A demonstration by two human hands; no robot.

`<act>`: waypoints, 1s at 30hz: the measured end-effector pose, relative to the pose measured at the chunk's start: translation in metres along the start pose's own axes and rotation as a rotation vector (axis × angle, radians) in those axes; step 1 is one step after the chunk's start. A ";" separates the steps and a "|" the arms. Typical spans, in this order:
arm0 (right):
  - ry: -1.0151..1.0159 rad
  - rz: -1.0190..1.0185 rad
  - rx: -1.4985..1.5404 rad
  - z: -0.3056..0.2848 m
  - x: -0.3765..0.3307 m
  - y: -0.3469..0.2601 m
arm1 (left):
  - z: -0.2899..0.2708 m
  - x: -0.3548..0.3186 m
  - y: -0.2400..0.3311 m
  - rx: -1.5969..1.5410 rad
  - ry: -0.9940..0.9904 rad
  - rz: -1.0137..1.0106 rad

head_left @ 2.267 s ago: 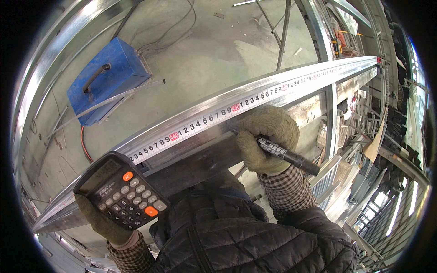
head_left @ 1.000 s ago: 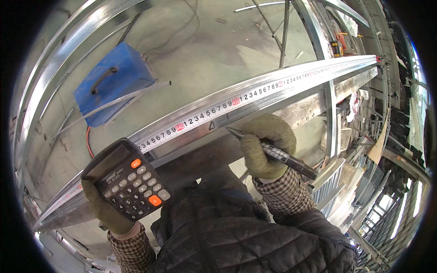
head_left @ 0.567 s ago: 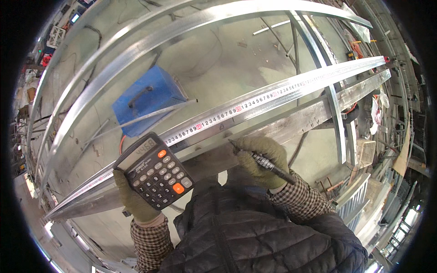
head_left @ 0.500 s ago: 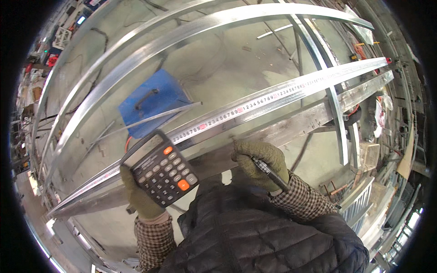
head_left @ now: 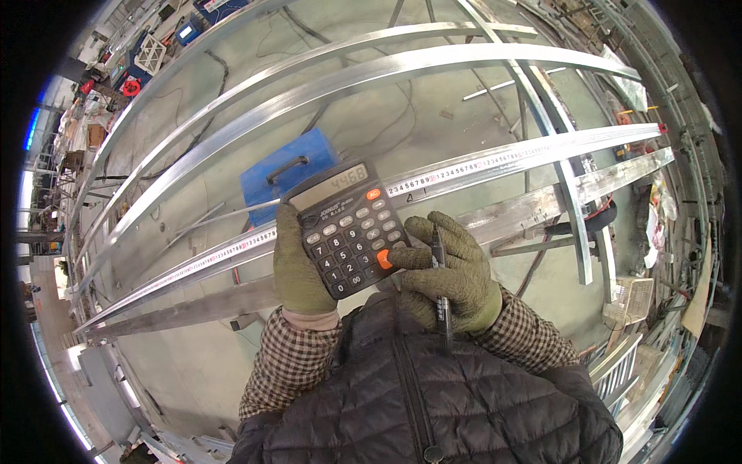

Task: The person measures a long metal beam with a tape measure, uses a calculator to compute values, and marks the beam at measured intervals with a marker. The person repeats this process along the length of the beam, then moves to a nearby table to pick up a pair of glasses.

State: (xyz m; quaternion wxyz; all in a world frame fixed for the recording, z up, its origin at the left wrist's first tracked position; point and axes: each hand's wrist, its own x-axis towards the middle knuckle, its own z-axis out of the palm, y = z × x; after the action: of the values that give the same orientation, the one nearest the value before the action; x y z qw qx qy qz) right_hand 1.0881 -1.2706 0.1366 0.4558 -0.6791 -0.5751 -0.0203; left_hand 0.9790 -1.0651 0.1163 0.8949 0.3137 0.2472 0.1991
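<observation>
Dead centre of the frame, the black calculator (head_left: 348, 228) sits between both gloved hands, tilted with its display toward the upper right. The left hand (head_left: 300, 263) in an olive glove wraps its left edge from below, fingers clamped on the casing, thumb lying up along the side. The right hand (head_left: 452, 271), gloved the same, comes in from the right; one fingertip rests on the orange key at the calculator's lower right corner, while the other fingers curl closed around a black pen (head_left: 440, 286) that stands almost upright across the palm. Both checked cuffs rise from the lower edge over a quilted black jacket (head_left: 433, 394).

Just behind the calculator, a long steel ruler (head_left: 495, 164) with black and red number marks runs from lower left to upper right, lying on a silver metal profile (head_left: 533, 213). Left of the calculator's top edge, partly hidden by it, a blue tool case (head_left: 282, 174) with a black handle lies on the concrete floor. More curved-looking metal rails (head_left: 371, 73) sweep across the upper frame. At the far upper left, small red and blue items sit too small to tell apart.
</observation>
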 end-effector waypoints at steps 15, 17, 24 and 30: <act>-0.045 -0.046 -0.089 0.021 -0.004 -0.045 | 0.003 -0.022 0.008 -0.057 -0.064 -0.056; -0.050 -0.099 -0.038 0.028 0.003 -0.045 | 0.007 -0.023 0.010 -0.014 -0.075 -0.035; -0.131 -0.126 -0.021 0.033 0.017 -0.050 | 0.017 -0.030 0.010 0.084 -0.014 0.030; 0.052 0.021 -0.063 0.004 -0.002 -0.042 | 0.020 -0.020 -0.002 -0.148 -0.068 0.034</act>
State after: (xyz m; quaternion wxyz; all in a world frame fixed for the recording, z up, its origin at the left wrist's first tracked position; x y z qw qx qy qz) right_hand 1.0515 -1.2725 0.1580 0.4491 -0.6983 -0.5550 -0.0513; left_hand 0.9747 -1.0859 0.1356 0.9199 0.2575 0.1960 0.2213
